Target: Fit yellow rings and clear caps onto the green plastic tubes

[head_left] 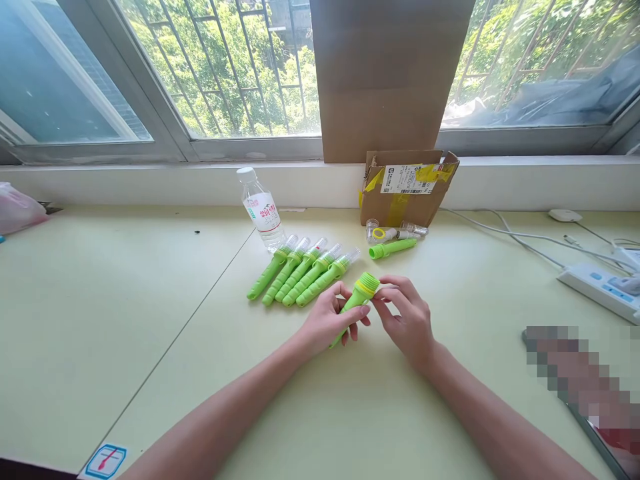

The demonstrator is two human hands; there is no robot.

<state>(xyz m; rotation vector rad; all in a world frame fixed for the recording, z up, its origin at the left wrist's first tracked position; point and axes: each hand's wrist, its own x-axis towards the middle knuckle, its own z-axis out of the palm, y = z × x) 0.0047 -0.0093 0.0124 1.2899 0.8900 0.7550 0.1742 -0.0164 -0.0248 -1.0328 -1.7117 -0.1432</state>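
Observation:
A green tube [367, 283] with a threaded open top and a yellow ring is tilted in my left hand [336, 315], whose fingers wrap round its body. My right hand [406, 318] has its fingertips pinched at the tube's yellow ring, on the right side. Several green sticks with clear caps [303, 273] lie side by side, slanting, to the left of my hands. Another green tube without a cap [393, 249] lies behind my right hand. Beside it are clear caps [414, 229] and a white piece with a yellow ring [384, 234].
An open cardboard box [405, 190] stands against the sill. A water bottle [263, 210] is behind the sticks. At the right are a power strip [600, 290] with cables and a blurred flat object [583, 387]. A pink bag [20, 208] lies far left.

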